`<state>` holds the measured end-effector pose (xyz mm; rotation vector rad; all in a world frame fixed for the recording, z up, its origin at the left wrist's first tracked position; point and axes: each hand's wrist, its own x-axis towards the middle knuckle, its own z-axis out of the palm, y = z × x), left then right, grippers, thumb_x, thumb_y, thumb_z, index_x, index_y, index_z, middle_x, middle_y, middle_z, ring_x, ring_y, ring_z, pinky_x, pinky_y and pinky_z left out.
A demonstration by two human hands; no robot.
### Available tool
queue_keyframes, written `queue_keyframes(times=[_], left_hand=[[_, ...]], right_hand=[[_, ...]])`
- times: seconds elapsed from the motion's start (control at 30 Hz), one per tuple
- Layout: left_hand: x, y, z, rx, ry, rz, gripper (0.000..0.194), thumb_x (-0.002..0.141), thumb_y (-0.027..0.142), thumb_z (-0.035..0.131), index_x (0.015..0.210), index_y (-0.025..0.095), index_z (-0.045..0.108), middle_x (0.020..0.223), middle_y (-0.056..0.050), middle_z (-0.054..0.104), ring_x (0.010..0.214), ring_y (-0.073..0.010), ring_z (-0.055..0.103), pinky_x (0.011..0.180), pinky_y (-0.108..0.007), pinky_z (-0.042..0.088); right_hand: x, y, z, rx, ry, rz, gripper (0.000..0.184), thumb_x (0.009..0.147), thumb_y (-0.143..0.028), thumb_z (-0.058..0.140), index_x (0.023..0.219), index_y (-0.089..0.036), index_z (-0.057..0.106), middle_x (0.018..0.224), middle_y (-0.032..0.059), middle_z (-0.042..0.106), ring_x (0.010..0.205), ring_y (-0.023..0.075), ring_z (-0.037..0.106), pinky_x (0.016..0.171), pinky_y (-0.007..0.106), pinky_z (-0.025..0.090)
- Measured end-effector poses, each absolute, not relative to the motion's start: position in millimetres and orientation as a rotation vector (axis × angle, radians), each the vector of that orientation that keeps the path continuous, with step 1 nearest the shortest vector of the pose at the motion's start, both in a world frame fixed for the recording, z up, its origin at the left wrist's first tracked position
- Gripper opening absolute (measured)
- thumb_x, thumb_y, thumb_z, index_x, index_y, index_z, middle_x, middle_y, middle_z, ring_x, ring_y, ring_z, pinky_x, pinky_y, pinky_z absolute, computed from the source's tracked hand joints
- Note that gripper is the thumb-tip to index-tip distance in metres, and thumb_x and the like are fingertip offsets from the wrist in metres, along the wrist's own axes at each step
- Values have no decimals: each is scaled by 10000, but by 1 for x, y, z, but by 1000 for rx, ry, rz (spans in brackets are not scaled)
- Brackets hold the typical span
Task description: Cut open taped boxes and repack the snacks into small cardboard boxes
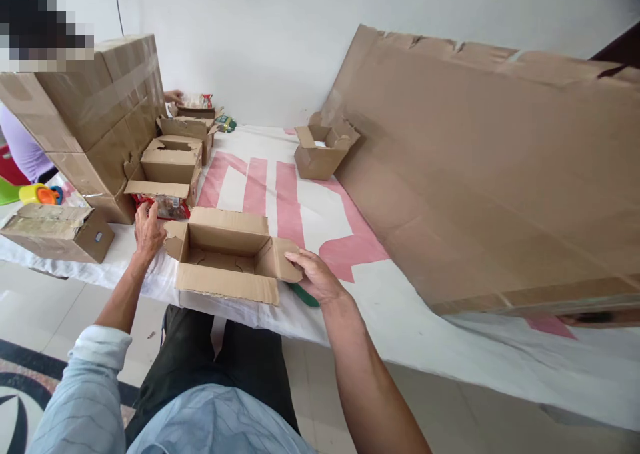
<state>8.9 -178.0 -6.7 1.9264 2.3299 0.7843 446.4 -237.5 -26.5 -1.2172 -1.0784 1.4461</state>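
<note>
An open cardboard box with its flaps spread sits at the table's front edge before me, its inside bare. My right hand pinches its right end flap between thumb and fingers. To the left of this box, my left hand has its fingers bent on the left end of a red and clear plastic packet. That packet lies against the front of another open box. Part of a dark green object shows beneath my right hand.
Taped cartons are stacked at left, with a worn closed box in front. Beyond stand more open boxes, where another person's hand touches a packet. A small open box stands by a large cardboard sheet at right.
</note>
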Motion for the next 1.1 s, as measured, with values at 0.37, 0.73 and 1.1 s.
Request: queue_keyframes(times=[0.37, 0.73, 1.1], left_hand=[[94, -286, -23, 1475, 1090, 1119, 941, 855, 666, 910, 1682, 332, 607, 1719, -143, 578, 1574, -452, 561, 1117, -499, 624], [113, -302, -9, 1750, 1133, 1246, 984, 852, 730, 926, 1693, 350, 584, 1829, -170, 403, 1699, -468, 386, 1273, -621, 521], [74, -319, -42, 1327, 1231, 1341, 795, 662, 564, 1072, 1337, 223, 826, 1411, -148, 793, 1416, -457, 681, 1005, -474, 693]], right_hand=[[499, -242, -57, -1380, -915, 1512, 465, 592, -626, 940, 860, -301, 743, 866, 55, 849, 926, 390, 803, 795, 530, 651], [492, -253, -53, -1358, -722, 1496, 496, 560, -549, 999, 893, -263, 768, 880, 20, 834, 897, 289, 777, 735, 373, 639], [437, -289, -10, -1175, -867, 1353, 552, 774, -769, 903, 969, -268, 775, 973, 45, 839, 1029, 304, 791, 851, 402, 650]])
